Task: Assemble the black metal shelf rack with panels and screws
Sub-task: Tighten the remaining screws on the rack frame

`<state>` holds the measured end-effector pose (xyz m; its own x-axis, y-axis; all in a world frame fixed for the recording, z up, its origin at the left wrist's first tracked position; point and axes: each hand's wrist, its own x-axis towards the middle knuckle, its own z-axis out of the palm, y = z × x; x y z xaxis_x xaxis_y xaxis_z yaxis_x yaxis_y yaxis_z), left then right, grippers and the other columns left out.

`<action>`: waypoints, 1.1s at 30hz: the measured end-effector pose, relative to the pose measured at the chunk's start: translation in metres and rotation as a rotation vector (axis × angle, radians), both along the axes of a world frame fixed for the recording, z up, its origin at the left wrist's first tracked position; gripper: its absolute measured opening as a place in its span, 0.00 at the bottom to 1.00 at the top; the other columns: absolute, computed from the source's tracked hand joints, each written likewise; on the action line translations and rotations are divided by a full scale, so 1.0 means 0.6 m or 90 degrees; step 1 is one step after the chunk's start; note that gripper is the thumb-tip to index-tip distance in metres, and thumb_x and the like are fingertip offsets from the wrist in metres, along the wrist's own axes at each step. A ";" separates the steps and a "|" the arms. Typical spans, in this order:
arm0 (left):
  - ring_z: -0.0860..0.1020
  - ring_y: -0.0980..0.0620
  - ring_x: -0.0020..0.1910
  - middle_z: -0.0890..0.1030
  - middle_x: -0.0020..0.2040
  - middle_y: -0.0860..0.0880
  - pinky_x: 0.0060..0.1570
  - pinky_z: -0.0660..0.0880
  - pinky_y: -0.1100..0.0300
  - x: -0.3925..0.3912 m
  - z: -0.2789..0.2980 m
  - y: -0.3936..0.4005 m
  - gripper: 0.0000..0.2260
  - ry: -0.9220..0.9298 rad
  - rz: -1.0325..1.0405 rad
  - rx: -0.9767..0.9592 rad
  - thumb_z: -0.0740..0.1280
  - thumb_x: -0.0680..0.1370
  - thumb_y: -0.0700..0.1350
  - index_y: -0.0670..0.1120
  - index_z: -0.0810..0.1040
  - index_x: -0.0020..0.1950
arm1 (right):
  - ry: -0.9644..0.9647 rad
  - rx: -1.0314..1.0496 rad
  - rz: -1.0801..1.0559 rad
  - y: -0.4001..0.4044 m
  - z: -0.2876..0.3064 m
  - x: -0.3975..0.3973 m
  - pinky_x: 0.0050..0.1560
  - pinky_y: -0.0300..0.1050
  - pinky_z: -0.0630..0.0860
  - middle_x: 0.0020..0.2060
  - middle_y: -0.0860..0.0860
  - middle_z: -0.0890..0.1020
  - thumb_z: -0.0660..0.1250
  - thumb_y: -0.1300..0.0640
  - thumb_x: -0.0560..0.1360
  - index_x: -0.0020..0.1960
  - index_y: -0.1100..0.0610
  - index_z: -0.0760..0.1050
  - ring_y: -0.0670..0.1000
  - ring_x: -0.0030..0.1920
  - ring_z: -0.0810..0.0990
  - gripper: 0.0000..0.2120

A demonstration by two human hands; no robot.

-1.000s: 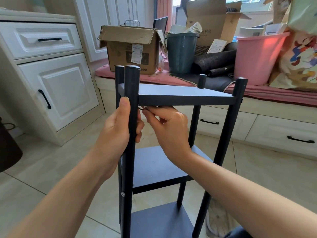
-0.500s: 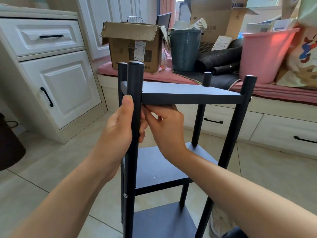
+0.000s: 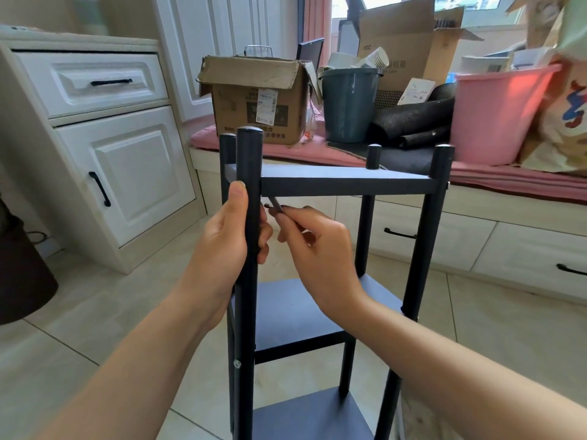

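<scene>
The black metal shelf rack (image 3: 419, 249) stands upright on the tiled floor, its top panel (image 3: 343, 182), middle panel (image 3: 295, 312) and bottom panel (image 3: 311, 417) sitting between four round posts. My left hand (image 3: 222, 246) grips the near left post (image 3: 249, 281) just under the top panel, thumb pointing up. My right hand (image 3: 317, 246) pinches a thin metal hex key (image 3: 275, 205), whose tip points at the inner side of that post below the top panel. A silver screw head (image 3: 237, 363) shows on the same post at the middle panel.
White cabinets (image 3: 127, 173) stand to the left. Behind the rack runs a window seat with a pink cushion (image 3: 508, 177), bearing a cardboard box (image 3: 257, 100), a grey bucket (image 3: 347, 103) and a pink tub (image 3: 495, 115). A dark bin (image 3: 19, 274) sits at far left.
My right hand has drawn back from under the top panel, so the hex key now shows between its fingers. The view has dropped a little. My left hand keeps its grip on the post.
</scene>
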<state>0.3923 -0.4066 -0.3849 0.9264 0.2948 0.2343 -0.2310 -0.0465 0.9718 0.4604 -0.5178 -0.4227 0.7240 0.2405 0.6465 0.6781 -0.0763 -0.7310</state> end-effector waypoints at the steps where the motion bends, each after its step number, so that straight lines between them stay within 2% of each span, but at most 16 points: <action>1: 0.70 0.53 0.29 0.72 0.32 0.50 0.29 0.70 0.69 0.001 0.000 0.001 0.24 0.000 0.001 -0.003 0.54 0.72 0.73 0.54 0.75 0.36 | 0.004 0.004 -0.003 -0.004 0.001 -0.002 0.38 0.47 0.74 0.33 0.53 0.80 0.65 0.61 0.80 0.46 0.60 0.83 0.51 0.36 0.77 0.09; 5: 0.70 0.54 0.29 0.72 0.32 0.51 0.30 0.70 0.68 0.003 0.000 0.001 0.23 0.000 0.004 -0.009 0.54 0.71 0.73 0.56 0.75 0.35 | 0.020 0.016 -0.021 -0.014 0.009 -0.006 0.39 0.57 0.73 0.32 0.59 0.79 0.66 0.61 0.79 0.46 0.64 0.83 0.59 0.35 0.75 0.09; 12: 0.70 0.53 0.31 0.72 0.33 0.49 0.31 0.71 0.67 0.002 -0.005 0.002 0.26 -0.005 0.016 -0.022 0.55 0.72 0.73 0.51 0.75 0.40 | 0.022 0.002 -0.023 -0.008 0.023 -0.014 0.41 0.56 0.74 0.34 0.58 0.81 0.66 0.63 0.79 0.46 0.64 0.84 0.58 0.36 0.76 0.09; 15: 0.70 0.53 0.31 0.72 0.33 0.49 0.31 0.71 0.66 0.002 -0.004 0.002 0.27 -0.004 0.015 -0.017 0.55 0.72 0.73 0.50 0.74 0.41 | 0.016 -0.022 -0.029 -0.006 0.025 -0.014 0.39 0.47 0.74 0.33 0.54 0.81 0.66 0.63 0.79 0.46 0.62 0.84 0.53 0.35 0.77 0.09; 18: 0.71 0.53 0.31 0.72 0.33 0.50 0.31 0.72 0.67 0.002 -0.004 0.002 0.28 0.002 0.012 -0.012 0.54 0.72 0.73 0.48 0.73 0.43 | 0.006 -0.036 -0.033 -0.005 0.027 -0.015 0.37 0.38 0.70 0.32 0.53 0.81 0.66 0.62 0.79 0.46 0.62 0.84 0.49 0.33 0.75 0.09; 22: 0.70 0.53 0.31 0.72 0.33 0.50 0.31 0.72 0.67 0.002 -0.003 -0.001 0.27 0.001 0.007 -0.013 0.54 0.73 0.72 0.48 0.73 0.43 | -0.010 -0.030 -0.049 -0.003 0.031 -0.013 0.35 0.43 0.71 0.32 0.54 0.80 0.67 0.62 0.79 0.45 0.63 0.84 0.51 0.32 0.74 0.09; 29: 0.70 0.55 0.31 0.72 0.33 0.50 0.31 0.71 0.67 0.001 -0.005 0.000 0.26 -0.004 0.006 -0.013 0.54 0.73 0.72 0.49 0.74 0.41 | -0.036 -0.042 -0.061 -0.003 0.031 -0.012 0.39 0.52 0.72 0.31 0.56 0.79 0.67 0.61 0.79 0.43 0.64 0.83 0.55 0.33 0.75 0.10; 33: 0.71 0.54 0.31 0.72 0.33 0.50 0.31 0.72 0.67 0.000 -0.005 0.000 0.27 -0.002 0.002 -0.014 0.54 0.73 0.72 0.49 0.74 0.42 | -0.005 -0.031 -0.041 -0.005 0.026 -0.013 0.44 0.57 0.75 0.34 0.57 0.82 0.67 0.61 0.79 0.48 0.62 0.85 0.58 0.38 0.80 0.08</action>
<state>0.3922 -0.4067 -0.3877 0.9244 0.3032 0.2316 -0.2347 -0.0266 0.9717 0.4526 -0.5206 -0.4070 0.7334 0.2254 0.6414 0.6769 -0.1548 -0.7196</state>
